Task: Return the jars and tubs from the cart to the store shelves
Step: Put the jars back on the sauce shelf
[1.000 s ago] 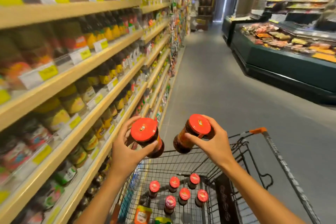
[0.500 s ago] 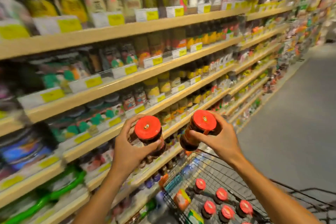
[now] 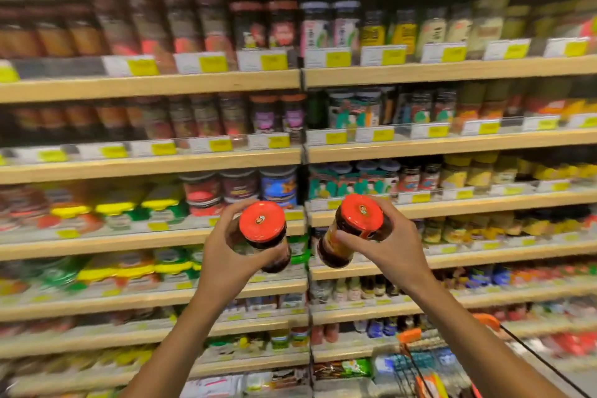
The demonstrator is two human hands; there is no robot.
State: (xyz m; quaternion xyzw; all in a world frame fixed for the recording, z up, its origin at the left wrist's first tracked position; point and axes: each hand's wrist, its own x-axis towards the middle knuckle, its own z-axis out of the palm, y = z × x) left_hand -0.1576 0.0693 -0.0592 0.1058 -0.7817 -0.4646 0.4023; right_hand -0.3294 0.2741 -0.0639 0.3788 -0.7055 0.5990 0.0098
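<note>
Two jars with red lids are held up in front of the store shelves [image 3: 452, 73], one in each hand. The left jar [image 3: 263, 233] sits in the left hand [image 3: 226, 255], whose grip is wrapped round its dark glass body, thumb along the lower side. The right jar [image 3: 352, 229] tilts with its base toward the left jar; the right hand's [image 3: 392, 245] grip is closed on it just under the lid. The jars are near each other, not touching. The cart [image 3: 420, 362], blurred, shows at the lower right corner, below the right forearm.
</note>
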